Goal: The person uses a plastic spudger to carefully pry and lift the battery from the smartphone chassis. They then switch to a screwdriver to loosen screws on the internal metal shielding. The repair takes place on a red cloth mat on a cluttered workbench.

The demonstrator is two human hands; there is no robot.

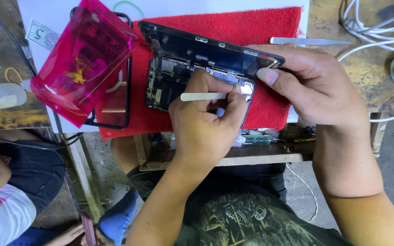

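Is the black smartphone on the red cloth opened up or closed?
Opened. The black smartphone shows bare circuit boards, and its dark glass screen panel is lifted off, tilted up, held by the right hand.

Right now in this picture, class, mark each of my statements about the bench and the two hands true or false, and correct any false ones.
1. The opened phone lies on a red cloth. True.
2. The left hand holds a pair of scissors. False: it holds a pale flat prying tool.
3. The right hand steadies the lifted screen. True.
4. The metal tweezers are held in the right hand. False: they lie untouched on the bench above it.
5. A pink see-through bag sits left of the phone. True.
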